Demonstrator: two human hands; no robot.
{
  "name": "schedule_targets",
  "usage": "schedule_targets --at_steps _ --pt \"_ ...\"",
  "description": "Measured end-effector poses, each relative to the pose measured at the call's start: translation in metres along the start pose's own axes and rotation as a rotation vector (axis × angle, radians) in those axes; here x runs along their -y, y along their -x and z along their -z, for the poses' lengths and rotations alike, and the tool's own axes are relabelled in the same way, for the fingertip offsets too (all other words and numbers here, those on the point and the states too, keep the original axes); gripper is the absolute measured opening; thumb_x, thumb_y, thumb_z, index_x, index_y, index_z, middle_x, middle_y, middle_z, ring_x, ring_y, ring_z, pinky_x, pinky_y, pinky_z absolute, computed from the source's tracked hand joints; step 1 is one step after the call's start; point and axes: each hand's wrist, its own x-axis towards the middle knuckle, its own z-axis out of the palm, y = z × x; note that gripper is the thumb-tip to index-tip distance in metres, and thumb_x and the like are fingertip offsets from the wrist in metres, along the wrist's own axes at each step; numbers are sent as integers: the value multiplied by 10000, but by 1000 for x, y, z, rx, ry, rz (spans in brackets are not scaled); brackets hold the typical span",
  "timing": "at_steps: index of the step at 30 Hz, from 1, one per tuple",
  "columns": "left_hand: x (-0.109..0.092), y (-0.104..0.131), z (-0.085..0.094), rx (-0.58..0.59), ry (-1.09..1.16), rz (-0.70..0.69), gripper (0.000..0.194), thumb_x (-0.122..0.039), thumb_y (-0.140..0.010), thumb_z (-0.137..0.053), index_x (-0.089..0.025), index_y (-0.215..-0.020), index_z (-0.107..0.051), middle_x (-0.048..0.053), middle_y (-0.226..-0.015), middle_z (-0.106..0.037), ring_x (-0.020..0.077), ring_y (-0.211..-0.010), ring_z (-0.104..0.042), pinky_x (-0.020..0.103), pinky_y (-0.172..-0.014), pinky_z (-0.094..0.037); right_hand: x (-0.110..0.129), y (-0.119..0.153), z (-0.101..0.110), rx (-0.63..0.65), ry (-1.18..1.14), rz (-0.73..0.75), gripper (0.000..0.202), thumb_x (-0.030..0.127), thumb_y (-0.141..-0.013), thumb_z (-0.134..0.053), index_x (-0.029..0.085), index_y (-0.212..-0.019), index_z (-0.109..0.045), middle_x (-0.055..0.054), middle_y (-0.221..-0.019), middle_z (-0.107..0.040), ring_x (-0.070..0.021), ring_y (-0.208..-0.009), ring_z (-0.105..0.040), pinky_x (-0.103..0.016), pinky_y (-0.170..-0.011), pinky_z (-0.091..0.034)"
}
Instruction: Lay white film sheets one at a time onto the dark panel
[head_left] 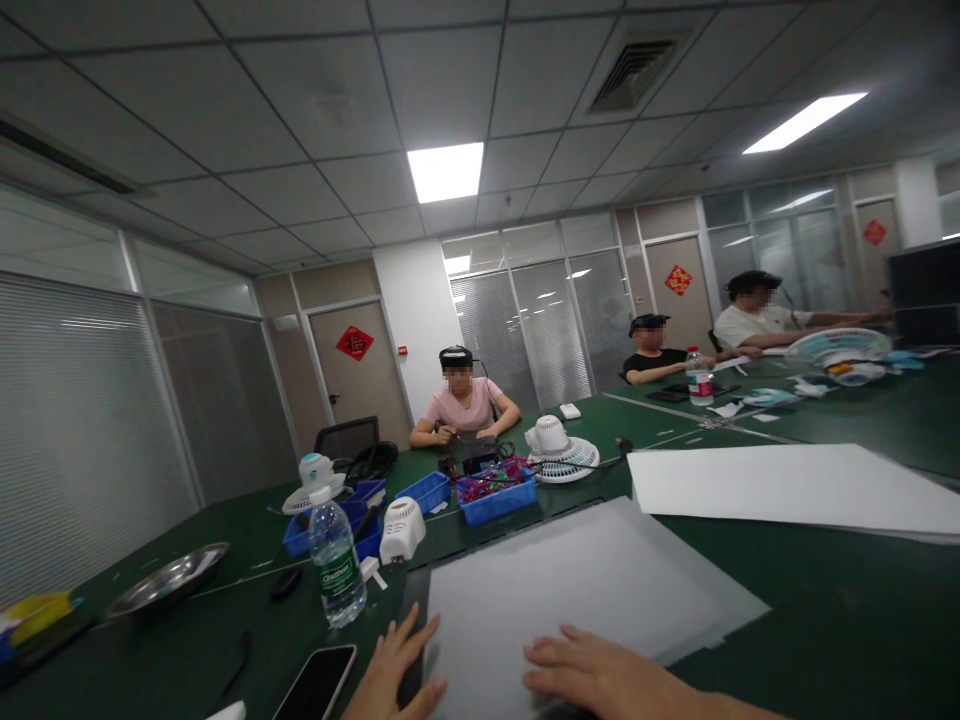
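A translucent whitish sheet (555,570) lies flat over a dark board (414,592) on the green table. My left hand (397,665) rests at the sheet's left edge, fingers spread. Flat on the sheet's near part lies my right hand (592,670), its fingers stretched out to the left. Neither hand grips anything. A phone (319,685) with a dark screen is beside my left hand, and a clear water bottle (336,565) stands just beyond it.
White paper (787,485) lies to the right. Ahead are a blue tray of wires (499,500), a white fan part (566,455) and a white plastic housing (403,528). A metal dish (169,582) sits at left. Several people sit around the table.
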Motion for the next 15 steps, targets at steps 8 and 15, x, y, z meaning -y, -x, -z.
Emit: schedule_targets --at_steps 8,15 --pt "11 -4 -8 29 11 -49 609 -620 -892 -462 -297 -1399 -558 75 -1625 -303 349 -1514 -162 595 -1233 -120 -145 74 73 -377 547 -619 533 411 -964 -405 193 -1438 -515 -138 -1515 -468 -286 -1431 -374 -547 -1206 -200" --pt "20 -6 -10 39 34 -63 658 -719 -875 -362 -329 -1337 -622 45 -1588 -387 356 -1511 -171 606 -1233 -103 -204 160 117 -336 628 -1004 590 515 -911 -439 145 -1337 -612 -222 -1330 -614 -409 -1190 -585 -602 -929 -449"
